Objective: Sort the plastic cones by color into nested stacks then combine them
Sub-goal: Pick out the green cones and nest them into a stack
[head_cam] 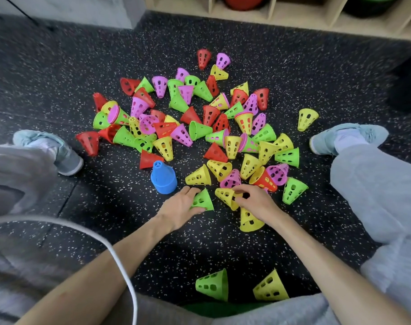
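Note:
A heap of several loose perforated cones in red, green, yellow and pink [199, 123] covers the speckled dark floor. A nested blue stack [163, 177] stands upright at the heap's near left edge. My left hand [179, 206] grips a green cone [203, 200] lying on its side. My right hand [256, 200] pinches a yellow cone [226, 197] beside it. Another yellow cone [249, 220] lies under my right wrist. Close to my body lie one green cone [213, 286] and one yellow cone [271, 288].
My legs spread to both sides, with a shoe at left [59, 151] and a shoe at right [340, 138]. A wooden shelf unit [281, 17] stands at the back. A white cable [120, 261] crosses my left forearm. One yellow cone [306, 118] sits apart at right.

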### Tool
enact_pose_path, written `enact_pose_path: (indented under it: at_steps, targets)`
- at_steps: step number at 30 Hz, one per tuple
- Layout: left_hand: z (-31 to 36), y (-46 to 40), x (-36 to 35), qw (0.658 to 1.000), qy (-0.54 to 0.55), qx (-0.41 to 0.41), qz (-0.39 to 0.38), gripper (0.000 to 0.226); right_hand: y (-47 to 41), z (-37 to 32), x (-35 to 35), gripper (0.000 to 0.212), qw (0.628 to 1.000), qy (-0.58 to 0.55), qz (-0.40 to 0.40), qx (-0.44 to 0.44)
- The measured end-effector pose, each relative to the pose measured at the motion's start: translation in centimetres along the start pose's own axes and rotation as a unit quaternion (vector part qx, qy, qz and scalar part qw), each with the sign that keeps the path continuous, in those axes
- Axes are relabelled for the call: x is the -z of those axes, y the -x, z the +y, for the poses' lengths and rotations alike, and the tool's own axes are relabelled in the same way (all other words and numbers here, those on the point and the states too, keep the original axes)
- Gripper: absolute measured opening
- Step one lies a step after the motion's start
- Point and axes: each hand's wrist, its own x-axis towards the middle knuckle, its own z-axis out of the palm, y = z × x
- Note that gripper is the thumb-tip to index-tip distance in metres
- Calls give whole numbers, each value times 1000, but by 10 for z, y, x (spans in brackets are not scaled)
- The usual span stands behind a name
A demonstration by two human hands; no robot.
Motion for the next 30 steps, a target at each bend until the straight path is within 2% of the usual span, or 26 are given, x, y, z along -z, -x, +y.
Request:
enact_pose_path:
  at_steps: [6, 16, 24, 30]
  targets:
    - [-3, 1, -3, 999, -18, 13, -26, 71, 1, 1, 4, 37, 999, -27, -18, -11]
    - [-9, 1, -11, 999, -19, 19, -17, 72, -4, 0, -2, 40, 999, -38, -19, -33]
    - [-6, -3, -16, 999, 7, 7, 38, 72, -7, 3, 0, 35, 997, -67, 22, -32]
    - [-1, -2, -9, 995, 45, 14, 85, 68, -7, 3, 3, 26, 989, -112, 90, -21]
